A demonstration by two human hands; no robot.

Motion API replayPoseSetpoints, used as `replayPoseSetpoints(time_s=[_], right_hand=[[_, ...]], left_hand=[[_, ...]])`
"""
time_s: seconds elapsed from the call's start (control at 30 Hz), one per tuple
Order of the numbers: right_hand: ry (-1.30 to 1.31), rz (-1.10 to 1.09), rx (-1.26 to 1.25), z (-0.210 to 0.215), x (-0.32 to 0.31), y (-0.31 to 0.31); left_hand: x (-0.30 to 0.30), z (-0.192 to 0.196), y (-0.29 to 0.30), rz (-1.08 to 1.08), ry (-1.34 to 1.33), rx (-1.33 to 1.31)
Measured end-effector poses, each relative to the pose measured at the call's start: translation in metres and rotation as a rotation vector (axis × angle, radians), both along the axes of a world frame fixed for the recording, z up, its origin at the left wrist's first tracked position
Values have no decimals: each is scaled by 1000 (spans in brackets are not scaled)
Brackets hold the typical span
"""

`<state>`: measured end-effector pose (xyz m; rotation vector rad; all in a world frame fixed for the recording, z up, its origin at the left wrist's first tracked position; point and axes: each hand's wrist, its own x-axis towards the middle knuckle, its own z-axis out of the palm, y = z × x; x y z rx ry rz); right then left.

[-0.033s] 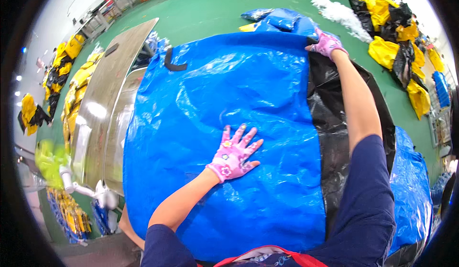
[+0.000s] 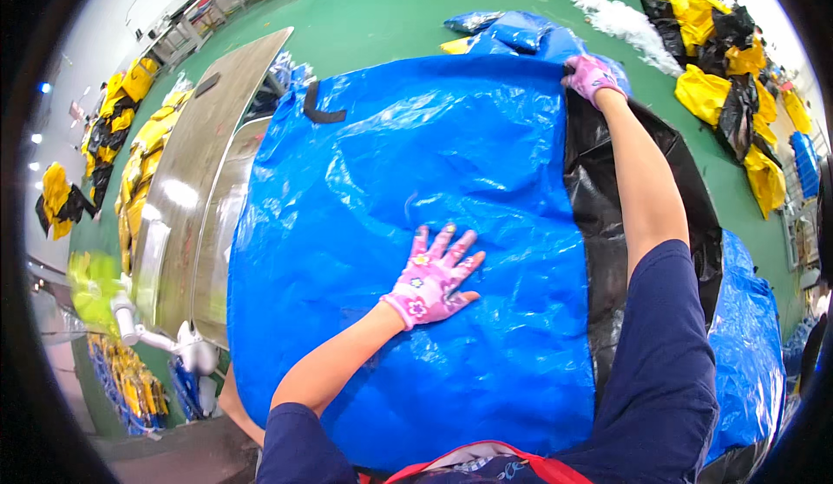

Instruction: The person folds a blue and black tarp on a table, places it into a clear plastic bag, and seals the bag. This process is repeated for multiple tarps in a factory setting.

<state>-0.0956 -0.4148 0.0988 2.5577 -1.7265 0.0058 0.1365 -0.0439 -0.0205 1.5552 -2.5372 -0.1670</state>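
A large shiny blue plastic sheet [image 2: 416, 163] is spread out before me, with a short black strap [image 2: 323, 113] near its far left corner. My left hand [image 2: 432, 277], in a pink flowered glove, lies flat on the middle of the sheet, fingers spread. At the far right corner, my right hand [image 2: 593, 81], gloved alike, has its fingers curled over the sheet's edge; the fingertips are partly hidden. Black sheeting [image 2: 603, 224] shows along the blue sheet's right side, under my right arm.
Left of the sheet stands a wood-topped table [image 2: 195, 154]. White machine parts [image 2: 195, 352] and a bare arm [image 2: 236, 410] are at lower left. Folded blue sheeting [image 2: 521, 33] lies beyond the far edge. Yellow and black piles [image 2: 729, 76] line the right; more blue sheeting [image 2: 746, 354] is nearby.
My right hand has drawn its fingers in around the blue corner, where they stretched further left before. My left hand stays flat on the sheet. The whole view has shifted slightly.
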Motion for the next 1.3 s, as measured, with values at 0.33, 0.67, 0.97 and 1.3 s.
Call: replayPoseSetpoints(time_s=[0.33,0.67,0.97,1.3], right_hand=[[-12,525,-138,6,-200,386],[109,-70,-397,41,-121,320],[-437,112,-519,6,-173,223],[-496,-123,-627,-7,-225,166]], left_hand=[[18,0,-27,156,53,279],[28,141,18,240,89,-608],[271,68,71,894,882,385],[220,108,123,844,916,-15]])
